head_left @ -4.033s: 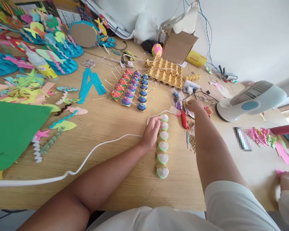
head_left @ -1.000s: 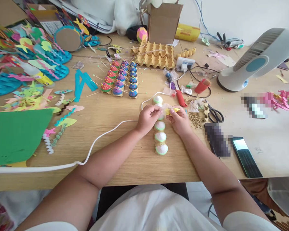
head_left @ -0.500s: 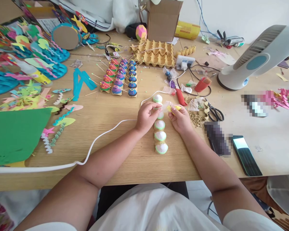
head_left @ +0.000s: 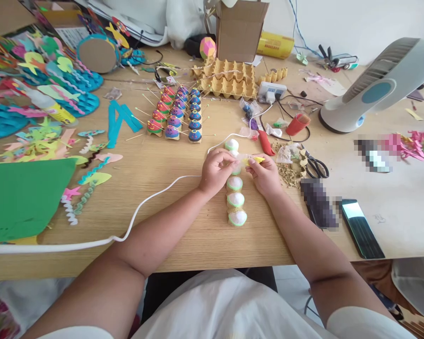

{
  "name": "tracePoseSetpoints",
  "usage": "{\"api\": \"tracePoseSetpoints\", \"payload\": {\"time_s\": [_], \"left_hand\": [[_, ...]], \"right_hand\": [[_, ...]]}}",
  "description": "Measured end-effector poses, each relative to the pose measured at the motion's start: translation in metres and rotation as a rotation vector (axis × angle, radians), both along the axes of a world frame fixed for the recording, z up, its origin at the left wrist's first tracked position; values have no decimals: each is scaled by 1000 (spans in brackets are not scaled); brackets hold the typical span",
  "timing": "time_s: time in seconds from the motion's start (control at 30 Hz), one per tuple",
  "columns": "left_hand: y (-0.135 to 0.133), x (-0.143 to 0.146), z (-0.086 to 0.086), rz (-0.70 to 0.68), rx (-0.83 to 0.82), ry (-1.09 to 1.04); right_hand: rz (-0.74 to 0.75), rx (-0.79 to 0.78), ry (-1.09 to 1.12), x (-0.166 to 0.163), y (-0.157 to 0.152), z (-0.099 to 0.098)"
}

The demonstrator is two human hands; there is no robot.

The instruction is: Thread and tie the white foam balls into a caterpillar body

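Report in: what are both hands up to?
Left hand pinching translucent plastic. Right hand gripping yellow piece. White-topped row partly hidden by the hands. White cord near left hand.

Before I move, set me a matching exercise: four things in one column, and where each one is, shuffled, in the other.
1. small yellow piece
2. white-domed egg-carton strip
3. black-handled scissors
4. green sheet

A. cut off by the picture's left edge
B. beside the straw-coloured shavings
C. pinched in the right hand
D. partly hidden by the left hand

Pairs: 1-C, 2-D, 3-B, 4-A
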State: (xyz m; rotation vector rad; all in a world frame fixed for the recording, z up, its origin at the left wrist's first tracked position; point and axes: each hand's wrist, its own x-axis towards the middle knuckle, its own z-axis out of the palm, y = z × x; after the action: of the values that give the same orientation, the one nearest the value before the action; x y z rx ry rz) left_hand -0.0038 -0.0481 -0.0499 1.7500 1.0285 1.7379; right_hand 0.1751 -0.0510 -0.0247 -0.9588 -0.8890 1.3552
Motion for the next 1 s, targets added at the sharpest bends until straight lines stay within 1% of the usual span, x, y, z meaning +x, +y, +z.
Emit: {"api": "tracePoseSetpoints", "payload": {"time_s": [0.13,0.23,0.3,0.37,0.47,0.53,0.6,0.67,0.73,0.87,1.0], "left_hand": [[0,0,-1,-25,-59,-23],[-2,-1,1,-21,-50,-4],[-5,-1,4,-25,-48,23],[-7,-1,7,-41,-80,11],[-7,-2,9,-61,-186,-63],[-6,-2,9,-37,-225,-61],[-5,-3,8,-6,-228,-10],[-4,-4,7,-6,-232,26],[-4,-5,6,-39,-250,20],[-3,-6,5,-108,-306,-80],[-1,-5,5,-155,-336,-152]], "right_hand": [[-44,57,-34,1,1,-4],[-49,109,-55,4,2,-8],[-75,175,-93,6,1,-10],[-136,289,-191,9,0,-11],[-213,514,-439,11,-3,-10],[-243,636,-593,12,-5,-8],[-274,708,-699,11,-8,-7],[-292,754,-770,9,-9,-7],[-292,799,-819,8,-10,-7],[-280,842,-876,8,-13,-5],[-287,885,-874,9,-14,-4]]}}
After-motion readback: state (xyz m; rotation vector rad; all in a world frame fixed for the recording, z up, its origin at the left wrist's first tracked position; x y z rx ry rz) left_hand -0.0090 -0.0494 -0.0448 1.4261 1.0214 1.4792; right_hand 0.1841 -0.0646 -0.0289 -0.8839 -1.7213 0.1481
